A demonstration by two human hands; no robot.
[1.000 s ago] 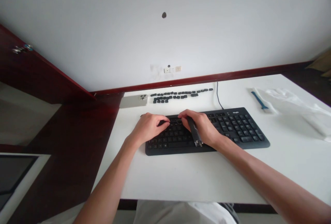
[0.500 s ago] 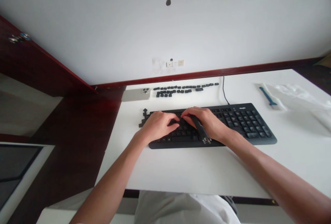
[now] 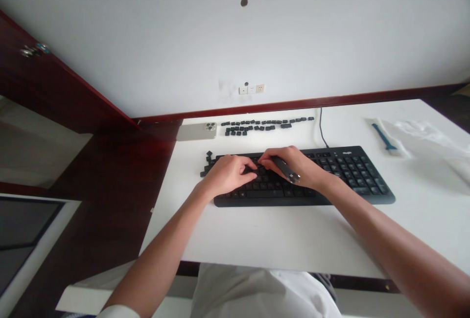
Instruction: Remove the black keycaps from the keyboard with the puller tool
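Observation:
A black keyboard (image 3: 264, 201) lies on the white table, partly covered by both hands. My left hand (image 3: 226, 173) rests over its left part, thumb and index finger apart with a small gap between the tips; I see nothing held there, and the other fingers are hidden. In my right hand (image 3: 290, 161) is a black stick-like tool (image 3: 283, 167) with metal prongs at the end facing me. That hand's thumb and fingertips come together low over the keys, close to the left fingertips. Loose black keycaps (image 3: 209, 154) lie at the keyboard's upper left edge.
Rows of removed keycaps (image 3: 270, 122) lie behind the keyboard, beside a phone (image 3: 196, 132). A cable (image 3: 321, 127) runs back from the keyboard. To the right are a blue brush (image 3: 383, 137) and clear plastic wrapping (image 3: 418, 132). The white table (image 3: 271, 235) meets the wall.
The view has shifted slightly, moving the scene a little to the right. The tool in my right hand is tilted a bit differently, its pronged end higher. My left hand stays in nearly the same place.

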